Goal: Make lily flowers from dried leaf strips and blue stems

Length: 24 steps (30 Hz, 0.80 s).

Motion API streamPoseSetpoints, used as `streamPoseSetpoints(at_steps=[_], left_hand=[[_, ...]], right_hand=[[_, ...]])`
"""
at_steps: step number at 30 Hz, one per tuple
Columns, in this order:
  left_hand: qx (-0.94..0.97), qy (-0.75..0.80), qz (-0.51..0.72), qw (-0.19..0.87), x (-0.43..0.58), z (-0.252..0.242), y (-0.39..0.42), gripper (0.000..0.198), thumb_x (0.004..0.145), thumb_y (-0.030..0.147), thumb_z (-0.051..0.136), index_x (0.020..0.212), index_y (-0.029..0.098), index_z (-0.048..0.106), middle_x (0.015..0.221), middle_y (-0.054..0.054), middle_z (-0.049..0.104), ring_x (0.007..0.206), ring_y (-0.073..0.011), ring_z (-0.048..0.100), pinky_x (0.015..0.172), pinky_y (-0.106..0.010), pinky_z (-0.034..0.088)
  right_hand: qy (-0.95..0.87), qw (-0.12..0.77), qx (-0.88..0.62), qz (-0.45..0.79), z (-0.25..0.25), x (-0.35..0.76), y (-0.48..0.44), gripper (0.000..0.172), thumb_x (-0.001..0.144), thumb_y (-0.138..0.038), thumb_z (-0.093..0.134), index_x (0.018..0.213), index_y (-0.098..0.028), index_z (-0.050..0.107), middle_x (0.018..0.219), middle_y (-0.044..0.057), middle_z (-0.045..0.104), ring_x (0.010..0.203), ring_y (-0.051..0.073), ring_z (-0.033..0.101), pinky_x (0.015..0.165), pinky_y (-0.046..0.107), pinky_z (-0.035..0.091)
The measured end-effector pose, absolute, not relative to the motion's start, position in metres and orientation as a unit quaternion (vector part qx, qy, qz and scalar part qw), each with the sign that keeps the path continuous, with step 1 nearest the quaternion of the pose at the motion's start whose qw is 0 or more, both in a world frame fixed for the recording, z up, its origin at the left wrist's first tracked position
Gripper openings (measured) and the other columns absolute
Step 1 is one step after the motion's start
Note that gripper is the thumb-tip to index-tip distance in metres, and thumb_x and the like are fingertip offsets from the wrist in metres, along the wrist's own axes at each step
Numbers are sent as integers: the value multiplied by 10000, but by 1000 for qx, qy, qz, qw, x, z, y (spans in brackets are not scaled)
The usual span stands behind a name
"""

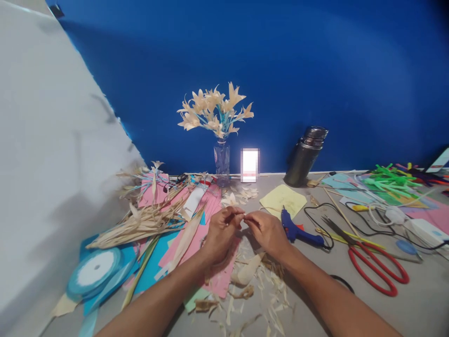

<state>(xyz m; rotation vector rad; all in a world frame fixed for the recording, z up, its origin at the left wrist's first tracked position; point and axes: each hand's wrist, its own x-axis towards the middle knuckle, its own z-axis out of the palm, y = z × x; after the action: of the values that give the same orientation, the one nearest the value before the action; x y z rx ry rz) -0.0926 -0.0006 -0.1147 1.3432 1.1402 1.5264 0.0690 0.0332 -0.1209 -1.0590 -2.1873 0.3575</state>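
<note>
My left hand (221, 231) and my right hand (267, 230) meet fingertip to fingertip over the table's middle. Both pinch a small pale strip of dried husk (241, 215) between them. Under them lie pink paper (213, 220) and several husk scraps (259, 285). A glass vase (222, 164) with cream husk flowers (214, 110) stands behind, against the blue wall.
A blue glue gun (300, 230) lies just right of my right hand, red-handled scissors (377, 264) further right. A blue ribbon spool (94, 269) and a husk pile (140, 222) lie left. A metal flask (304, 157), green pipe cleaners (389, 180) and cables are at the back right.
</note>
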Motion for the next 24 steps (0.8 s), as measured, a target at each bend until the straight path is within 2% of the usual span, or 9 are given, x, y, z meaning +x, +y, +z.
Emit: streamPoseSetpoints(at_steps=[6, 12, 17, 24], left_hand=[[663, 472, 532, 234, -103, -124, 0, 209, 931, 326, 604, 901, 191, 760, 779, -47, 719, 679, -149, 639, 676, -263, 529], [778, 408, 468, 93, -113, -120, -3, 204, 888, 168, 556, 966, 198, 742, 883, -70, 754, 814, -186, 707, 746, -282, 547], [810, 352, 467, 52, -111, -111, -8, 275, 800, 101, 563, 1019, 186, 705, 903, -65, 760, 803, -188, 723, 733, -280, 549], [806, 375, 457, 13, -108, -109, -14, 272, 790, 92, 572, 1021, 185, 684, 946, -66, 761, 832, -194, 727, 775, -303, 554]], right_hand=[[-842, 311, -424, 121, -119, 71, 33, 151, 953, -194, 580, 926, -205, 728, 886, 48, 765, 808, 208, 688, 701, 279, 414], [-852, 278, -435, 84, -116, 73, 33, 139, 941, -197, 578, 919, -209, 716, 877, 51, 752, 809, 210, 668, 662, 283, 356], [-855, 263, -439, 84, -113, 73, 32, 131, 936, -206, 581, 859, -210, 687, 826, 31, 734, 762, 192, 642, 632, 283, 306], [-857, 261, -436, 87, -115, 72, 31, 99, 901, -209, 597, 834, -203, 668, 787, 26, 712, 713, 181, 614, 617, 278, 293]])
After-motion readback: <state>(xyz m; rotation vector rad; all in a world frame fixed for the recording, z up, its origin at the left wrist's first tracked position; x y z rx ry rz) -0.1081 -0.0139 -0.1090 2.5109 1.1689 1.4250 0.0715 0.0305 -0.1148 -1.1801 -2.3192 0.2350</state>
